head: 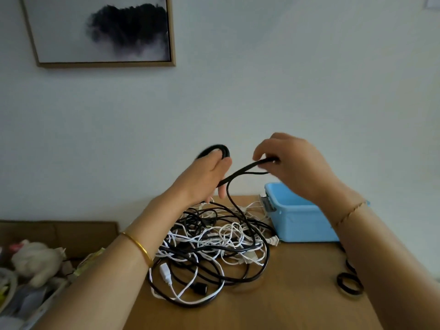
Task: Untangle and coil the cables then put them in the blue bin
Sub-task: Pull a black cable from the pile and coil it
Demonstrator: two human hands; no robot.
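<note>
A tangle of black and white cables (212,248) lies on the wooden table (285,294). Raised above it, my left hand (204,177) holds a small coil of black cable (220,148) that loops over its fingers. My right hand (290,163) pinches the same black cable (240,173) a short way along; the strand runs from hand to hand and then hangs down into the pile. The blue bin (297,222) stands open at the back right of the table, behind my right forearm.
A small black coiled cable (348,284) lies at the table's right edge. A cardboard box (59,234) with a plush toy (35,260) and clutter sits left of the table. A framed picture (102,32) hangs on the wall.
</note>
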